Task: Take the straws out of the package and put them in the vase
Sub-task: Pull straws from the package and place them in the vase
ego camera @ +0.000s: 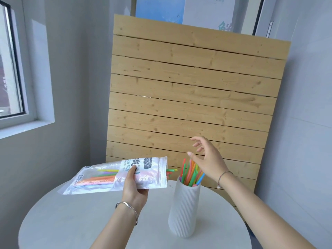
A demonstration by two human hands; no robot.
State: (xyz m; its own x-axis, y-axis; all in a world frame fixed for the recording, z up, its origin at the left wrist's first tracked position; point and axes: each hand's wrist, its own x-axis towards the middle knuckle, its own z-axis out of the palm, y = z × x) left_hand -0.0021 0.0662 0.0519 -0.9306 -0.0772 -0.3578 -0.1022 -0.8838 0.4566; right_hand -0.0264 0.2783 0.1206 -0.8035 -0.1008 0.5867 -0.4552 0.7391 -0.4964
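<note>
A clear plastic package with printed labels is held flat above the table by my left hand, gripping its right half. Coloured straws lie inside the package, and a few straw tips poke out of its open right end. A white ribbed vase stands on the table to the right, with several coloured straws upright in it. My right hand hovers just above and behind those straws, fingers spread, holding nothing.
The round white table carries only the vase. A slatted wooden panel leans against the wall right behind the table. A window is at the left.
</note>
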